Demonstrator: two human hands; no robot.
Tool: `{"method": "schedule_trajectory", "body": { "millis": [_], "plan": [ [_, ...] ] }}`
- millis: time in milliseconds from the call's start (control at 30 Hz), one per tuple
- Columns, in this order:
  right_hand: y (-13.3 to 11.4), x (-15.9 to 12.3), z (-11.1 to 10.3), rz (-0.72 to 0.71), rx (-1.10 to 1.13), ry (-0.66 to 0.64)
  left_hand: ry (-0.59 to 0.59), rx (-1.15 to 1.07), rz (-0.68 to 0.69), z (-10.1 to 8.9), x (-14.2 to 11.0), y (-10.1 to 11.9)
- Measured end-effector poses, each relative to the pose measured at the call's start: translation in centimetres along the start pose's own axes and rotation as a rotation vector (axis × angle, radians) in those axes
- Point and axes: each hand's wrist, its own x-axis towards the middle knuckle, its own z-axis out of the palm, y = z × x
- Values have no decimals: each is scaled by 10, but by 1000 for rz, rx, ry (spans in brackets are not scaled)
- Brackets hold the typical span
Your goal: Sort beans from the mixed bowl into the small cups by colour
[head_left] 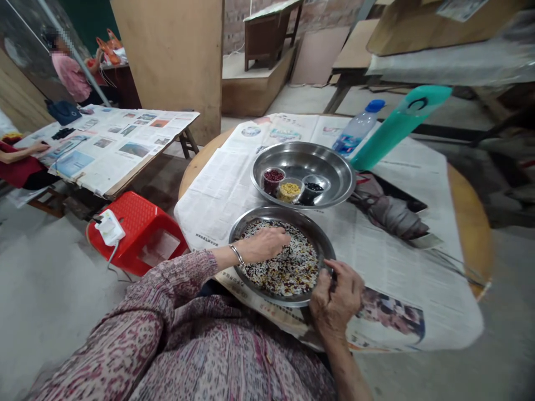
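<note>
Here, the left hand [270, 244] curls narrowly into mixed grains [295, 274]; the half-open right hand [337, 295] touches the basin [321, 238].

Brick wall [334, 12] (partly hidden), grey floor [45, 278].

the stool [136, 225] is showing red. the shirt [200, 345] is mixing mottled pink, purple and grey. the cap [375, 106] is gleaming blue. the basins [327, 245] are shining silver. the beans [273, 175] are showing dark red, yellow and black. the grains [284, 267] are speckling white, yellow and dark brown.
</note>
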Motion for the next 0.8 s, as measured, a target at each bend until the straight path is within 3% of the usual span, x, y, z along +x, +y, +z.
{"method": "schedule_trajectory", "body": {
  "millis": [100, 233, 367, 467, 633, 800],
  "plan": [
    [0, 0, 0, -7, 0, 3, -5, 31, -75, -9, -3, -11],
    [1, 1, 1, -4, -1, 6, -47, 44, -166, -20, -32, -18],
    [2, 0, 0, -12, -12, -18, -77, -17, -69, -28, -67, -14],
    [4, 0, 0, -36, -18, -18, -122, -66, 24, -21, -81, -5],
    [6, -1, 1, -48, -18, -2, -83, -94, 44, 7, -61, 16],
    [3, -1, 0, -48, -29, -14, 149, -10, -64, 10, -22, 20]
  ]
}}
